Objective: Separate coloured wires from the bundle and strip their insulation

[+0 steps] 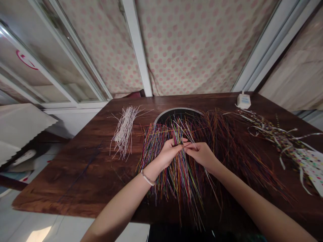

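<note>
A thick spread of thin multicoloured wires [153,144] lies in front of me, partly over a dark round recess with a grey rim [161,116] in the table. My left hand [171,151], with a beaded bracelet at the wrist, is closed around a bundle of these wires. Close against it, my right hand [199,153] pinches at the bundle's right side. A few pale strands run by the right fingers; exactly what sits between the fingertips is too small to make out. Darker reddish-brown wires [227,144] fan out to the right of my right hand.
A pile of white wires [124,131] lies on the brown wooden table [83,168] to the left. A white adapter-like box [243,101] stands at the back right. Along the right edge are beaded strands with white ribbons [272,132]. A dotted curtain [191,47] hangs behind.
</note>
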### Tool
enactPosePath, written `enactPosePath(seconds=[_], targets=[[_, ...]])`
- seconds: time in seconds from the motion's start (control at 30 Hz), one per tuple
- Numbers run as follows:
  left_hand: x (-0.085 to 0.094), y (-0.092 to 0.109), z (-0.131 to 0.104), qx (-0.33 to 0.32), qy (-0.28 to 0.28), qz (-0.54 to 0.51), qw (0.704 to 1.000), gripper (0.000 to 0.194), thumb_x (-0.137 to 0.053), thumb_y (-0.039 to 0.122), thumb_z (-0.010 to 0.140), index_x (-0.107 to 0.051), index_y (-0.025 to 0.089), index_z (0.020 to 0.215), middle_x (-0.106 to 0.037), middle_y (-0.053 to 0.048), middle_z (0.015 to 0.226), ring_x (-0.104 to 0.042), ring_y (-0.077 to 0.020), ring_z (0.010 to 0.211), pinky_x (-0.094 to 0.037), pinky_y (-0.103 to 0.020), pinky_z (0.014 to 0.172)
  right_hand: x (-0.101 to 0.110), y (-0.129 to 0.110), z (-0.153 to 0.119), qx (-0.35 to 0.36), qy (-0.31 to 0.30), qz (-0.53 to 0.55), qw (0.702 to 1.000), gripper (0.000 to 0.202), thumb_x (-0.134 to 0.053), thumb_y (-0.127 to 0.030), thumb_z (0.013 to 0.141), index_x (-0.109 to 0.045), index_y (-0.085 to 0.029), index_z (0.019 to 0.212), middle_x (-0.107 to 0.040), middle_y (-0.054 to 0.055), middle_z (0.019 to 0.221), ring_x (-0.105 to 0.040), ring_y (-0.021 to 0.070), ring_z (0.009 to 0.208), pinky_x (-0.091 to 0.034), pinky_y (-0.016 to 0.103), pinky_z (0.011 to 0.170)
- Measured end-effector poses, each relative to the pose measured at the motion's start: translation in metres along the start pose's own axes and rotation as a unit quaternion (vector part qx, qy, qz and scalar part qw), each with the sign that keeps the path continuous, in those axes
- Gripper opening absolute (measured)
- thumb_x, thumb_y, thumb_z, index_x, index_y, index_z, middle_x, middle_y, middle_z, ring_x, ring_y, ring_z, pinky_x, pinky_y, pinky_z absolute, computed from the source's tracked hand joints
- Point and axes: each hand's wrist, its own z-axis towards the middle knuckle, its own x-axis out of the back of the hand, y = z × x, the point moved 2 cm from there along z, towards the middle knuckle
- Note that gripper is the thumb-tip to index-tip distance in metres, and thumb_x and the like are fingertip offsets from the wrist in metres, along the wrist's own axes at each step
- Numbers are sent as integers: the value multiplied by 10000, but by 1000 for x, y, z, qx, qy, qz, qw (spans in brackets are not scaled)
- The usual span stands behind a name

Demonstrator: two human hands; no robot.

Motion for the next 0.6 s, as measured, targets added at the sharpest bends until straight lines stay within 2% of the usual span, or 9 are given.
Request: enactPosePath(seconds=[0.17,0.33,0.47,0.6], targets=[[1,-1,0,13,-9,-8,1000,355,-625,131,645,-597,97,997,-673,-121,899,-619,-219,863,-452,-304,762,1,1,0,-4,-1,-2,1000,264,-495,-285,729,-653,-108,614,-550,6,587,-418,91,538,-294,216,508],[1,-2,1,0,-16,-8,1000,349,-618,120,646,-598,92,994,-671,-127,908,-617,-221,869,-451,-307,765,1,1,0,-9,-1,-3,1000,260,-495,-274,731,-647,-108,602,-509,-11,526,-379,76,491,-259,211,476],[2,-3,2,-15,-26,0,1000,351,-612,109,647,-597,90,998,-673,-122,899,-613,-217,880,-444,-320,796,1,2,1,-19,7,10,1000,243,-515,-283,716,-657,-109,621,-528,-1,524,-423,92,511,-288,214,485],[3,-5,3,-15,-25,17,999,363,-611,123,654,-594,95,1015,-673,-118,902,-613,-216,874,-436,-333,810,-1,3,3,-20,13,23,999,224,-536,-285,697,-668,-120,625,-597,29,607,-487,117,568,-337,224,514]])
